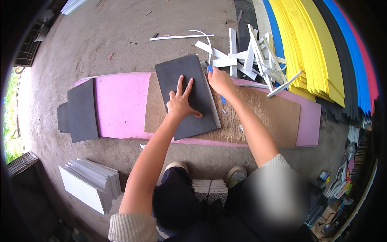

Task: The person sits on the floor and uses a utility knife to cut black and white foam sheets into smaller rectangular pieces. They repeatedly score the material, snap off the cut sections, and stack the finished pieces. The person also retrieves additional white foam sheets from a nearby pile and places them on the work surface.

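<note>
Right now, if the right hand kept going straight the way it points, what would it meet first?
The right hand, holding a blue-handled tool at the dark sheet's edge, points away from the person; it would probably first meet the pile of white offcut strips.

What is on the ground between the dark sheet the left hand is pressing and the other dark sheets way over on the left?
Only bare pink foam mat and a strip of brown board lie between the pressed dark sheet and the left dark sheets, in the head view.

The left hand (181, 103) lies flat, palm down, its fingers (179, 82) spread. The right hand (219, 80) is curled closed, forearm stretched forward. Both sleeves are pushed up.
</note>
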Tool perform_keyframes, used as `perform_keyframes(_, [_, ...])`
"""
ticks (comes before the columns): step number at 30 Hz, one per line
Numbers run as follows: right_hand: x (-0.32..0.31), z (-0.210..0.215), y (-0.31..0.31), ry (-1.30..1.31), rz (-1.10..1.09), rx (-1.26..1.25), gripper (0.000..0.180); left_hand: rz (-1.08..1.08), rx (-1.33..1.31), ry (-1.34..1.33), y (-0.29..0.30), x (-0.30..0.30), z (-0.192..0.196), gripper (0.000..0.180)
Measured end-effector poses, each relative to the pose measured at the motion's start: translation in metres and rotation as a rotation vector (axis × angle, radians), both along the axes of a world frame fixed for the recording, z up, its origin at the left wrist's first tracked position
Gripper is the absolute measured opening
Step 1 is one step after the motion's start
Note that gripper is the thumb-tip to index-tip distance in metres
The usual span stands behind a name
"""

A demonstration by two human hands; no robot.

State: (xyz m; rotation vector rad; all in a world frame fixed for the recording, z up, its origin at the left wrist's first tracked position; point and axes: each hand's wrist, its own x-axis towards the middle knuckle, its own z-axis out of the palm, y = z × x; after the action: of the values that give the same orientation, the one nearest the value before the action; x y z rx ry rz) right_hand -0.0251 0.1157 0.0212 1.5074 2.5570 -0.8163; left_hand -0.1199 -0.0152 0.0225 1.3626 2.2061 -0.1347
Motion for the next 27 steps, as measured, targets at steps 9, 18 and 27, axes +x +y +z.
perform_keyframes(9, [-0.068,-0.025,0.044,-0.108,0.157,-0.336,0.032,0.032,0.04,-0.043,-0.004,-0.004,0.004,0.125])
perform_keyframes(18, [0.038,-0.012,-0.063,-0.073,0.023,-0.372,0.029,-0.035,0.096,0.053,-0.01,-0.004,-0.005,0.126])
perform_keyframes(27, [0.144,0.011,-0.184,-0.185,-0.015,-0.24,0.028,-0.08,0.096,0.108,-0.011,-0.002,-0.007,0.126])
